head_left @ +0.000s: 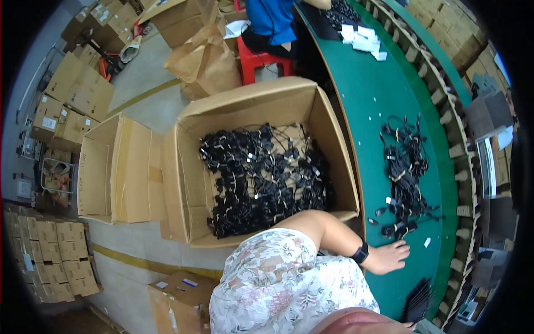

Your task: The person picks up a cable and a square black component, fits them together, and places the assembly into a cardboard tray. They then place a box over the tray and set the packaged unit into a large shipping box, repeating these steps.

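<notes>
The left hand (391, 258), grip loosely spread, is over the green bench (397, 83) beside black cables (405, 183); the right hand (409, 325) barely shows: I cannot tell its grip.

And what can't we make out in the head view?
In the head view:
Right hand: cut off by the lower edge, save perhaps a sliver.
Left hand: hides anything beneath its palm.
Large open brown cardboard box: bundled black cables hide most of its floor.
Co-worker in blue shirt: head cut off by the upper edge.
Black slatted object: too dark to identify.
</notes>
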A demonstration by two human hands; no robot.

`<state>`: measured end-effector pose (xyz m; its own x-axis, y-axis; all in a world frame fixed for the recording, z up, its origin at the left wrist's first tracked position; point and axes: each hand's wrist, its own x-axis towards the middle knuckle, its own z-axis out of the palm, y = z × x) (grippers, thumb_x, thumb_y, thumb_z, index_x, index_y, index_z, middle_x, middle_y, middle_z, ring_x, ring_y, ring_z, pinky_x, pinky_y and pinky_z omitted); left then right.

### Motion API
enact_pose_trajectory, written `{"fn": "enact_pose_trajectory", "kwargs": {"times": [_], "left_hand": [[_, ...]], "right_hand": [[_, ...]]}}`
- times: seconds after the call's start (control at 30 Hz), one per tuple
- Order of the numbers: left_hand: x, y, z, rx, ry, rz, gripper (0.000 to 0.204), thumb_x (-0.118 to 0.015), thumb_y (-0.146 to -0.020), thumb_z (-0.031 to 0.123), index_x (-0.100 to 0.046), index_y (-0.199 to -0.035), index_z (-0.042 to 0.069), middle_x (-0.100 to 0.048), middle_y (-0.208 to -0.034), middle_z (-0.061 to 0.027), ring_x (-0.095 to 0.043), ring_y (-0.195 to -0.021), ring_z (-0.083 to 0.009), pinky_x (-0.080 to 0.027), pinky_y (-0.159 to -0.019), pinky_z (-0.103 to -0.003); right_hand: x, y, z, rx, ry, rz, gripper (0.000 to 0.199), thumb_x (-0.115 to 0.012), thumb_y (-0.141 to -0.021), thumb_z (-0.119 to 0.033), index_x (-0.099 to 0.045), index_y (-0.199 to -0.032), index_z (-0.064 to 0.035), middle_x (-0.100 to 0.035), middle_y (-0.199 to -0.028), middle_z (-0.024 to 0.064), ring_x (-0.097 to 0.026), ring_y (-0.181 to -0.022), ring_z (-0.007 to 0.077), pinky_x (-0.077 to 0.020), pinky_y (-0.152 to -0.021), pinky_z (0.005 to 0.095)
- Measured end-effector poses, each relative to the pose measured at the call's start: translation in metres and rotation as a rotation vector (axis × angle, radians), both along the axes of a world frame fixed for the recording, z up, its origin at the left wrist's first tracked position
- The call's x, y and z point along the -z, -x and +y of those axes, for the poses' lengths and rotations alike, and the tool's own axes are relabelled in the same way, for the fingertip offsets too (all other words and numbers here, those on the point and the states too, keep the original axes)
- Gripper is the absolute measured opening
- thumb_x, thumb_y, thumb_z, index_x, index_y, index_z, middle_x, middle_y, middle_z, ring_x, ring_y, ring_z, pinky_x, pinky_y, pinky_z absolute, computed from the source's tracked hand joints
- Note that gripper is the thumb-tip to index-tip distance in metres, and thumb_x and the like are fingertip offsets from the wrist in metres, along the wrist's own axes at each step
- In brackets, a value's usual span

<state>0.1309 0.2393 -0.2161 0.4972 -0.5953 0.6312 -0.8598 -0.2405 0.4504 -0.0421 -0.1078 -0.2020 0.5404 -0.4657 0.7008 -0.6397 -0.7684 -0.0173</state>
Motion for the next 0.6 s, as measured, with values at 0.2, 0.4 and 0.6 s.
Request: {"fn": "enact_pose_trajectory", "kwargs": {"times": [0.2,0.4,0.6], "left_hand": [[0.002,0.008,0.011,0.016,0.036,0.142,0.023,-0.051,-0.077,0.014,-0.056,-0.092,-0.002,-0.043,-0.125,-0.0291,-0.033,-0.126,-0.0410,-0.017,-0.109,-0.053],[0.001,0.006,0.009,0.077,0.031,0.192,0.025,-0.051,-0.076,0.013,-0.055,-0.094,-0.005,-0.040,-0.129,-0.0299,-0.029,-0.129,-0.0413,-0.014,-0.110,-0.053],[0.000,0.009,0.012,0.089,0.062,0.236,0.027,-0.053,-0.074,0.010,-0.055,-0.095,-0.007,-0.039,-0.129,-0.0300,-0.027,-0.130,-0.0415,-0.012,-0.111,-0.052]], "right_hand": [[-0.036,-0.011,0.068,-0.104,-0.019,-0.011,0.040,-0.040,-0.093,-0.044,-0.050,-0.128,-0.0257,-0.061,-0.100,0.0182,-0.058,-0.086,0.0377,-0.0461,-0.076,0.0455],[-0.046,-0.009,0.077,-0.085,-0.005,-0.019,0.040,-0.040,-0.093,-0.044,-0.050,-0.128,-0.0258,-0.060,-0.101,0.0180,-0.058,-0.087,0.0374,-0.0459,-0.077,0.0453],[-0.020,-0.017,0.077,-0.055,0.003,-0.027,0.040,-0.039,-0.093,-0.044,-0.050,-0.128,-0.0260,-0.060,-0.102,0.0179,-0.057,-0.088,0.0371,-0.0458,-0.077,0.0451]]}}
